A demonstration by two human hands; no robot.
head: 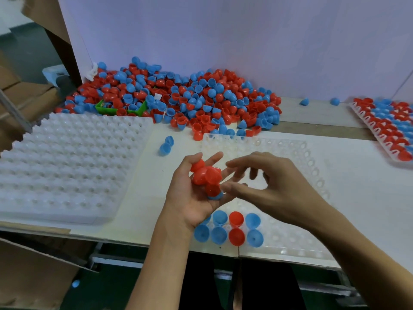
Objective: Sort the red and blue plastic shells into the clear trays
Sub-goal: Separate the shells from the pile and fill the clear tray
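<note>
Red shells (pixel 206 175) clustered in left hand (pixel 192 193)

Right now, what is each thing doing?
Left hand: holds a bunch of shells.
Right hand: empty, fingers reaching toward the bunch.
Near tray: eight shells placed at its front.
Far-right tray: filled.
Stack of trays: empty.
Pile: unsorted.

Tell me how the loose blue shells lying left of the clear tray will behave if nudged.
The loose blue shells look like rounded domes resting on a smooth board, so they would probably roll or rock. They seem thin, hollow plastic, likely very light and easy to flick away.
</note>
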